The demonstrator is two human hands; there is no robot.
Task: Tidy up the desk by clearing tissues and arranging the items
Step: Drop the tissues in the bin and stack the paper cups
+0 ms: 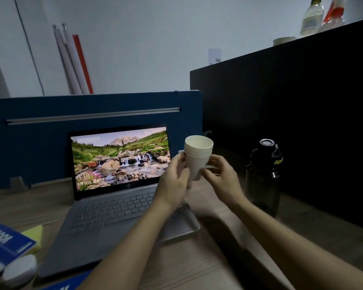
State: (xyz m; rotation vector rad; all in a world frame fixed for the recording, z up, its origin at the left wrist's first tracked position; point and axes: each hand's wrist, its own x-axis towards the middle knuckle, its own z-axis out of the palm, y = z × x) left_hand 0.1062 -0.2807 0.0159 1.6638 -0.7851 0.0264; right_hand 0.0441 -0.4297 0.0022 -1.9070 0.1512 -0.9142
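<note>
A stack of several white paper cups (198, 155) is held upright in the air, just right of the open laptop (117, 197). My left hand (175, 181) grips the stack from the left side. My right hand (220, 174) holds its lower right side with thumb and fingers. A dark water bottle (264, 176) stands on the wooden desk (187, 266) to the right of my hands. No tissues show in this view.
A blue notebook (6, 241) on yellow sticky notes (35, 234) and a white rounded object (19, 271) lie at the lower left. A blue partition (40, 143) stands behind the laptop, a black cabinet (302, 105) with bottles on top at the right.
</note>
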